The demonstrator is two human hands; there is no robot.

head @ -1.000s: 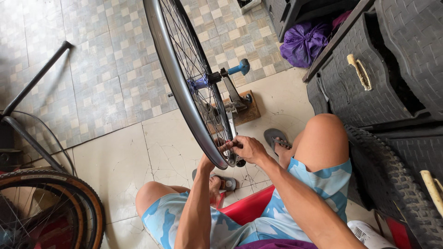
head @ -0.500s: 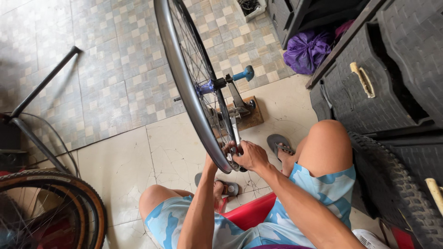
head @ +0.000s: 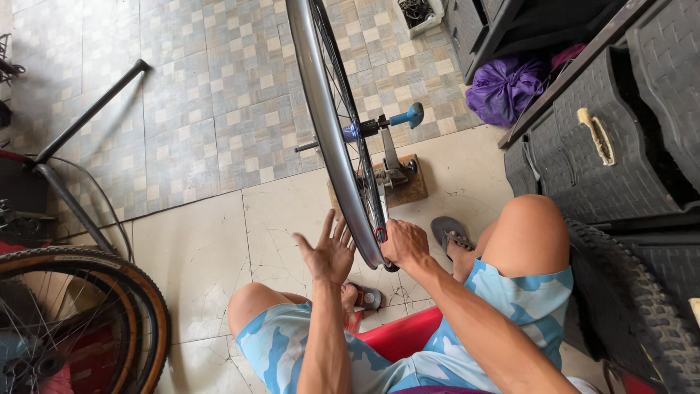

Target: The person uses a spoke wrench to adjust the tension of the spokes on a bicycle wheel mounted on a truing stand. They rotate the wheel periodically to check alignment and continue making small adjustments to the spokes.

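Note:
A bare silver bicycle wheel rim (head: 329, 124) with thin spokes stands upright in a truing stand (head: 394, 171) on a wooden block. My left hand (head: 328, 252) is spread flat, fingers apart, with its fingertips against the left side of the rim near the bottom. My right hand (head: 403, 243) is closed on a small red spoke tool (head: 380, 234) at the rim's lower edge. The stand's arm ends in a blue handle (head: 410, 115). I sit low with knees apart in blue patterned shorts.
A tyred wheel with tan sidewall (head: 109, 306) leans at the lower left beside a black frame tube (head: 80, 124). Dark woven drawers (head: 605, 146) and a knobby tyre (head: 642, 314) stand on the right. A purple bag (head: 503, 87) lies behind them. Sandals are on my feet.
My left hand has let go of the rim's bottom and opened flat against its left side. My right hand stays at the lower rim. The view shifted slightly.

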